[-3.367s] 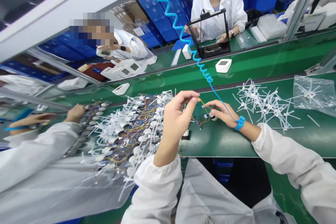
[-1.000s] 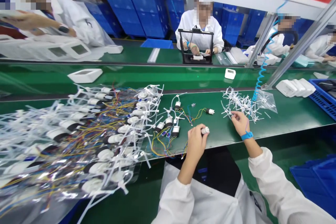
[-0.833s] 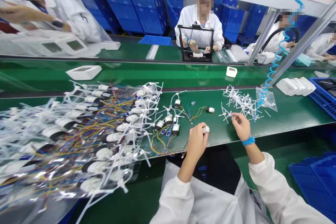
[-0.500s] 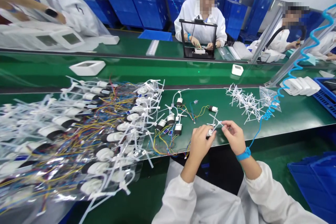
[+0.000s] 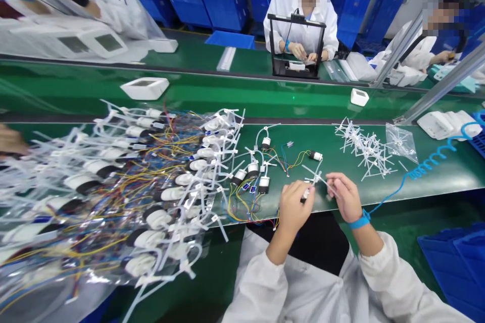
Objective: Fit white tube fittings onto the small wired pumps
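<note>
Left hand, fingers curled, its grip closed on a small pump above the counter edge. Right hand pinches a white tube piece at the pump's tip.

Green bench, white tube connectors, blue wrist strap, yellow wires.

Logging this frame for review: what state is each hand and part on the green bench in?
Left hand: closed on small white-capped cylindrical pump, held above green bench.
Right hand: pinching white cross-shaped plastic tube fitting at the pump's top.
Loose pile of white tube fittings: lying spread on the bench.
Clear plastic bag: lying flat, a few fittings inside.
Blue wrist strap: worn on right wrist, coiled cord attached.
</note>
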The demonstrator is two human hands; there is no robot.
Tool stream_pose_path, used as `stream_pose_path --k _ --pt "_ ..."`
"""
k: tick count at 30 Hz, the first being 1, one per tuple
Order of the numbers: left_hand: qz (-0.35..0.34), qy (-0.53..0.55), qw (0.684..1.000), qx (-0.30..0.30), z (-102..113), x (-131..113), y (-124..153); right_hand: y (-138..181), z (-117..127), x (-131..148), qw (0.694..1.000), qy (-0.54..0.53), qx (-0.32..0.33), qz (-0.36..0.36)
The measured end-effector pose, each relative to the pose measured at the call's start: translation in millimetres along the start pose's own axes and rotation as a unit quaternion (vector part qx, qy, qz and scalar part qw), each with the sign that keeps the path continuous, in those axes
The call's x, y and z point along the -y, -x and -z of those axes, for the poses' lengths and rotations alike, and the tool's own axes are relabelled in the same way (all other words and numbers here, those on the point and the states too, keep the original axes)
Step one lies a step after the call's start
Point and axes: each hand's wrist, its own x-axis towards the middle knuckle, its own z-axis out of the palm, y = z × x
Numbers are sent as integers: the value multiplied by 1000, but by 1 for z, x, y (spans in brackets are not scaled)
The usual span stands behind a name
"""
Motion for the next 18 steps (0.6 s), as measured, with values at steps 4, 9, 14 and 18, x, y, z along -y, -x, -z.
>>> stream_pose_path --k 4,9,14,18 --pt "20 21 999 -37 0 3 0 -23 -2 -6 994 81 62 32" --pt "59 46 994 -80 2 5 -3 -39 -7 -10 970 172 131 109" --pt "54 67 991 -102 4 5 -4 -46 1 -9 928 297 145 171" --pt "35 82 995 -46 6 5 -4 -70 43 0 917 340 106 179"
